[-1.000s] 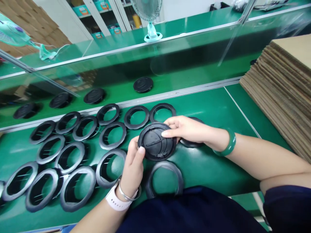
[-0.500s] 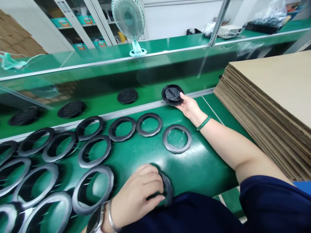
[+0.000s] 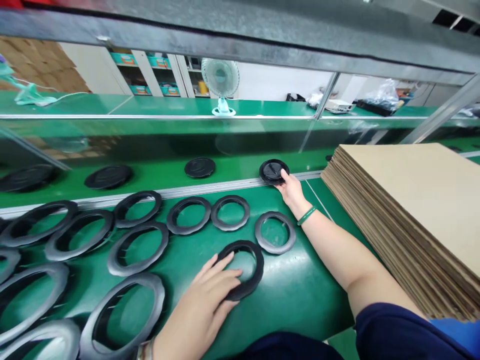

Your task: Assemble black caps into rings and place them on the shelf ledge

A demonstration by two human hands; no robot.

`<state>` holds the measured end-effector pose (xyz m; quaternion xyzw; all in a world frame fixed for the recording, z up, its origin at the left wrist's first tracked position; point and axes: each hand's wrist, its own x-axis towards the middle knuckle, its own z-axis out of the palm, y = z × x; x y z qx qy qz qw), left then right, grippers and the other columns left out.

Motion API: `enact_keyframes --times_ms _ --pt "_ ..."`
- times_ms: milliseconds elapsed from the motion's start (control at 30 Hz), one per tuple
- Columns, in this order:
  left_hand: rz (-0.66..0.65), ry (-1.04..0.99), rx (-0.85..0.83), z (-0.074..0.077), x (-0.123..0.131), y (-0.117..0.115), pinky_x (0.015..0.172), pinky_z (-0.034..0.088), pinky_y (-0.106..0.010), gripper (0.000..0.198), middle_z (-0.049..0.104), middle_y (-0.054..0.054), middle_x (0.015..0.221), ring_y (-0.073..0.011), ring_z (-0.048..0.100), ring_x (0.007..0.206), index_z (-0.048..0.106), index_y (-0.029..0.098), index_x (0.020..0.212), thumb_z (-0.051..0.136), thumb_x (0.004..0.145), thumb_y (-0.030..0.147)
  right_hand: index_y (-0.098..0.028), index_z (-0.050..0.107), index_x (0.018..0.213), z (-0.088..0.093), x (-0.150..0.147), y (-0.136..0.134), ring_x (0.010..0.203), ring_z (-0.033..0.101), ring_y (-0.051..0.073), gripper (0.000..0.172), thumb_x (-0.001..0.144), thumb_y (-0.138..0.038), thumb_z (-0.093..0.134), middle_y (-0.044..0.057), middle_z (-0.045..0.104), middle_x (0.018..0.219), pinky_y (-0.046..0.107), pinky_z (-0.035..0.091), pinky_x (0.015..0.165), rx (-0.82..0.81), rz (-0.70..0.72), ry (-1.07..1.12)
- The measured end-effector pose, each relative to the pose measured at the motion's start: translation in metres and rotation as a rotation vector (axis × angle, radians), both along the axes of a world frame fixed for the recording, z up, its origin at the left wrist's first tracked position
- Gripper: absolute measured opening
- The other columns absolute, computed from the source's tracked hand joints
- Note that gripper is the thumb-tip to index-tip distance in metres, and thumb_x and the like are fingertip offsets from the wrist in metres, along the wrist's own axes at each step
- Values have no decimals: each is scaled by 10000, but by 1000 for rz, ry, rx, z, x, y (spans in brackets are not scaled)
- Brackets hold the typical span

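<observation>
My right hand (image 3: 290, 190) grips a round black disc (image 3: 272, 171) by its edge, thumb on top, above the metal rail at the belt. My left hand (image 3: 210, 295) lies with fingers spread over the left side of a black ring (image 3: 258, 270) on the green table (image 3: 292, 305). Just beyond that ring lies a grey ring (image 3: 261, 235), with nothing touching it. Several more dark rings, among them one nearby (image 3: 245, 216), lie to the left.
Black discs (image 3: 200, 168) sit on the green belt (image 3: 236, 170) behind the rail. A tall stack of cardboard sheets (image 3: 405, 175) stands at the right. Beyond are a mint fan (image 3: 220, 78) and a metal post (image 3: 326, 96).
My left hand has spread its fingers, and the ring under it now shows on the table. My right hand still holds the disc. The view has tilted up, showing an overhead beam.
</observation>
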<state>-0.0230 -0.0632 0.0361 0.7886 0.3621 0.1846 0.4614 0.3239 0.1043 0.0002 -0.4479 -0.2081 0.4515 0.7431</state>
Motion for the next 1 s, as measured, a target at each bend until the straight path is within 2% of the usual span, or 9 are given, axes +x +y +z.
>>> enact_keyframes --times_ms 100,167,233,333,433,700,800,900,1000 --pt "309 -312 -483 7 3 -3 1025 512 -505 370 739 -130 1144 -353 669 1130 738 226 1027 538 949 528 -135 624 962 0 11 2 861 703 157 182 890 -273 719 55 742 916 334 607 836 32 -45 -55" --pt "444 -480 -789 11 6 -3 860 586 -442 435 746 -154 1066 -332 715 994 712 171 971 523 949 563 -132 627 970 -1 15 3 880 704 160 175 895 -269 705 61 740 946 355 604 854 46 -57 -76" --pt "532 -589 -939 14 8 -2 837 587 -404 381 744 -154 1028 -297 725 934 686 141 945 589 935 510 -130 630 977 -4 17 4 910 704 165 171 893 -262 699 67 738 974 372 598 878 53 -59 -92" --pt "581 -680 -981 13 11 -1 880 572 -389 290 739 -138 992 -257 724 906 666 131 962 633 931 417 -123 639 978 -7 17 4 931 701 167 180 883 -258 710 73 736 981 378 590 900 49 -55 -116" --pt "578 -714 -999 11 11 0 860 574 -390 277 736 -140 985 -266 728 910 666 129 958 615 944 401 -124 637 949 -8 17 5 929 700 167 201 870 -284 731 76 734 976 376 587 907 37 -52 -140" --pt "562 -702 -1037 9 8 1 842 577 -383 273 732 -126 979 -269 728 916 678 137 975 607 949 399 -148 602 923 -10 19 8 923 701 186 270 868 -386 717 85 725 964 392 598 868 -11 -87 -275" --pt "560 -654 -1045 8 9 2 883 563 -372 313 741 -125 985 -259 725 929 688 134 1084 640 928 400 -142 609 935 -7 27 20 906 696 207 322 860 -445 689 93 721 947 411 600 840 -45 -158 -418" --pt "546 -592 -1059 4 8 3 907 550 -352 446 749 -106 996 -259 717 987 662 154 1230 687 891 442 -142 652 1065 1 39 35 1103 639 226 350 833 -402 692 107 700 1137 424 517 1015 -43 -240 -652" --pt "546 -553 -1105 -4 8 5 905 554 -371 570 758 -91 959 -294 722 1005 666 170 1245 759 804 518 -168 718 1086 6 47 49 1285 537 240 355 760 -299 767 101 662 1276 402 352 1180 -49 -179 -917"
